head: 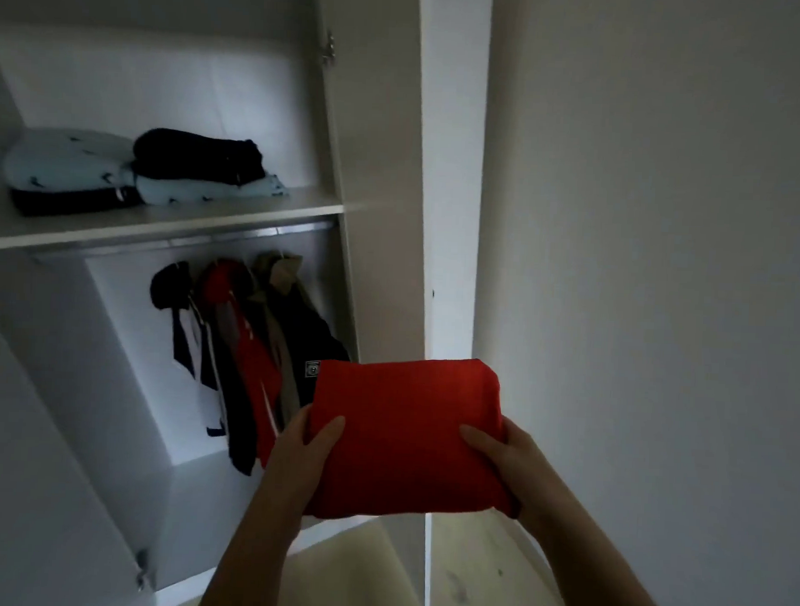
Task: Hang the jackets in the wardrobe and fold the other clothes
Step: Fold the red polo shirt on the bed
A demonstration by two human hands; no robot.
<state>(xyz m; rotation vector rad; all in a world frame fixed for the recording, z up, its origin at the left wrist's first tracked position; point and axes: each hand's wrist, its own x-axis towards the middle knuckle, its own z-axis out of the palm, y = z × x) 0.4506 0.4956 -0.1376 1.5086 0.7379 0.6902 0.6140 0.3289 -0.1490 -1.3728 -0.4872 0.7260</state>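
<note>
The left hand (309, 444) and right hand (497, 451) grip opposite sides of the folded red garment (407, 434), a thick neat rectangle held before the open wardrobe (374, 211); behind it jackets (251, 352) hang; above, the shelf (302, 206) holds folded clothes (135, 166), bare at right.

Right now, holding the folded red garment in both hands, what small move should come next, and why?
Probably lift the folded red garment toward the shelf: left hand and right hand grip its sides, and other folded clothes already lie there.
</note>
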